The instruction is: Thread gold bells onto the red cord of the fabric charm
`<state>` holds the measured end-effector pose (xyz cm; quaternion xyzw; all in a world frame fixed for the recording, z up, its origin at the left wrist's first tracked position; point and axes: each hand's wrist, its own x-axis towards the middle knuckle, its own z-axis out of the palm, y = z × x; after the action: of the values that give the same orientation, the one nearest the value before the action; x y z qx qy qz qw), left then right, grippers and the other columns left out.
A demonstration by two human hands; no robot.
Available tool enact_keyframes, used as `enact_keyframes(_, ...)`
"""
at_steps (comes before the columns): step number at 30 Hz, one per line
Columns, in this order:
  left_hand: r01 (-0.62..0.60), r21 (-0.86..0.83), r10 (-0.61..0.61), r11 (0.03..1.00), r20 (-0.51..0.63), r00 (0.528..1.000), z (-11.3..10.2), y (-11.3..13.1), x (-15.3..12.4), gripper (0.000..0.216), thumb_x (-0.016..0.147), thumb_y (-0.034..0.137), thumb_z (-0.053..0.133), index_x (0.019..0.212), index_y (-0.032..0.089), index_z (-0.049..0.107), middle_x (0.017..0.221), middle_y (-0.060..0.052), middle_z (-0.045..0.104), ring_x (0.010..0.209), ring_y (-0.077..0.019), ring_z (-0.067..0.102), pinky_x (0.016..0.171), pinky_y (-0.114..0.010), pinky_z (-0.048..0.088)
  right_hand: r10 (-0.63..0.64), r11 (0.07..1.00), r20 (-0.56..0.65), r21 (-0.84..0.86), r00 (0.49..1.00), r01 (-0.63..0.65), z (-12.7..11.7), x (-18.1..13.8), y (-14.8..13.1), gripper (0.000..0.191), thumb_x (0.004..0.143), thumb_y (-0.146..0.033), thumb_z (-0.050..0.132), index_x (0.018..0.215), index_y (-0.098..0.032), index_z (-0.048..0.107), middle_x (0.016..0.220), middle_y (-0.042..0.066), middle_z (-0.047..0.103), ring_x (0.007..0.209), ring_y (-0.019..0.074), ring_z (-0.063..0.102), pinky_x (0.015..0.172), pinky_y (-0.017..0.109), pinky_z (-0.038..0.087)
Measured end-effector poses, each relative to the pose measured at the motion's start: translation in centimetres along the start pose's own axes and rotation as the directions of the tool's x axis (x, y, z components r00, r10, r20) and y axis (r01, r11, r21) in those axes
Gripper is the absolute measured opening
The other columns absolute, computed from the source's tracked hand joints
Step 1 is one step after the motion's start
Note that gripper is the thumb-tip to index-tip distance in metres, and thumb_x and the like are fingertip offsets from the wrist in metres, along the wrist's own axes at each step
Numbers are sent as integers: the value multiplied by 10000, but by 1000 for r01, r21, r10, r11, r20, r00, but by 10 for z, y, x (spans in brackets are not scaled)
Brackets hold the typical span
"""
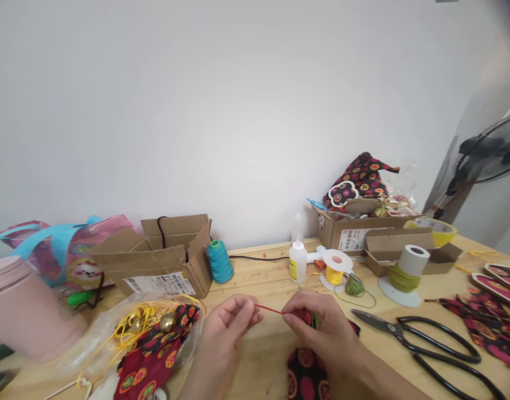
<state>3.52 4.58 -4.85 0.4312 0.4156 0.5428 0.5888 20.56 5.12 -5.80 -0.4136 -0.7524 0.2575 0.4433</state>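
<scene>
A short length of red cord [268, 309] is stretched between my two hands above the table. My left hand [232, 322] pinches one end between thumb and fingers. The other end is pinched by my right hand [317, 325]. Below the right hand lies a dark patterned fabric piece [307, 375] with round red and pink motifs; its upper part is hidden by the hand. Some greenish and red threads show behind the right fingers, too covered to make out. Black-handled scissors [400, 333] rest to the right of my right hand.
Ahead stand a teal thread cone [220, 264], a glue bottle [297, 264], a yellow cord spool [335, 272] and a green cord spool [405, 278]. Cardboard boxes [163, 261] line the wall. Leftward are a plastic bag [88, 339] with fabric and yellow cord, and a pink cup [28, 311].
</scene>
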Motion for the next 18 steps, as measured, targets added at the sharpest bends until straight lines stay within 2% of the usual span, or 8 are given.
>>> enact_keyframes(3, -45, 23, 45, 999, 17, 999, 0, 22, -2, 78, 705, 254, 580, 704, 179, 601, 654, 27, 579, 647, -92, 510, 651, -179, 399, 33, 998, 70, 48, 997, -37, -2, 1, 3, 116, 689, -101, 530, 660, -174, 616, 627, -2, 599, 597, 124, 523, 551, 215, 383)
enact_keyframes(8, -205, 280, 200, 938, 46, 979, 5, 57, -2, 100, 699, 264, 582, 675, 167, 583, 676, 15, 556, 667, -106, 487, 635, -175, 381, -37, 995, 190, 99, 981, 18, -3, 0, 4, 108, 654, -96, 575, 709, -177, 618, 733, 5, 603, 731, 148, 533, 690, 253, 387)
enact_keyframes(12, -245, 377, 235, 893, 71, 969, 13, 71, -5, 137, 710, 285, 558, 693, 150, 578, 702, -12, 553, 703, -143, 496, 684, -235, 386, -3, 975, 241, 215, 971, -50, -10, -1, 0, 125, 660, -164, 613, 782, -185, 635, 826, 19, 612, 804, 168, 535, 749, 282, 386)
enact_keyframes(15, -224, 408, 214, 885, 72, 974, 19, 75, -9, 146, 707, 294, 554, 696, 151, 584, 706, -17, 565, 696, -150, 503, 680, -246, 390, 59, 905, 264, 393, 963, -163, -19, 0, -5, 199, 723, -260, 576, 902, -186, 620, 937, 48, 613, 884, 190, 534, 775, 310, 388)
enact_keyframes(18, -257, 481, 223, 838, 127, 966, 26, 77, -12, 119, 683, 277, 573, 652, 163, 593, 724, -26, 585, 712, -163, 514, 668, -244, 396, 47, 771, 258, 605, 965, -200, -23, 3, -16, 273, 785, -314, 504, 1018, -184, 567, 1013, 71, 599, 965, 189, 510, 819, 323, 372)
